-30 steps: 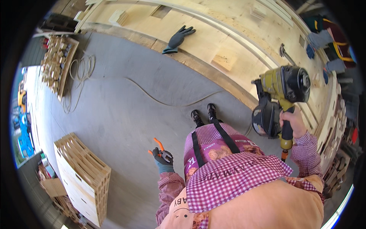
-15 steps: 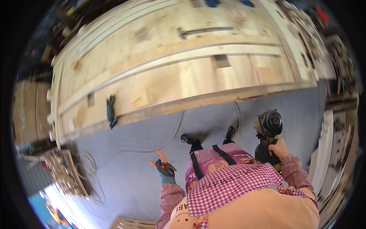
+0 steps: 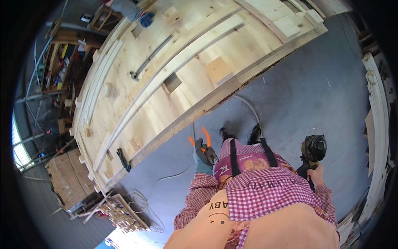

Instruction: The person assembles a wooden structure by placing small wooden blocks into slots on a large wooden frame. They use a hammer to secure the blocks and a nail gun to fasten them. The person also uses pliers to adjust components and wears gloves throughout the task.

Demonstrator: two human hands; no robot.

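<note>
In my left hand (image 3: 200,157), which wears a grey and blue glove, is a pair of pliers with orange handles (image 3: 207,136). The handles point away from me, and the dark jaws lie near my apron. My bare right hand (image 3: 316,176) grips a black and yellow nail gun (image 3: 314,149) by its handle, out to my right above the floor. Both tools are apart from the large wooden panel (image 3: 186,97) in front of me. A hammer (image 3: 151,57) lies on that panel, and a dark glove (image 3: 123,160) rests by its near left edge.
Long battens (image 3: 174,62) and small wood blocks sit on the panel. Another person's gloved hand (image 3: 146,19) is at its far side. An air hose (image 3: 248,103) runs on the floor by my feet. Stacked timber (image 3: 377,133) stands at right, a pallet of offcuts (image 3: 124,211) at lower left.
My view has turned to the right, so the panel now slants up to the right. The pliers and the nail gun stay in my hands, and both appear further right in view.
</note>
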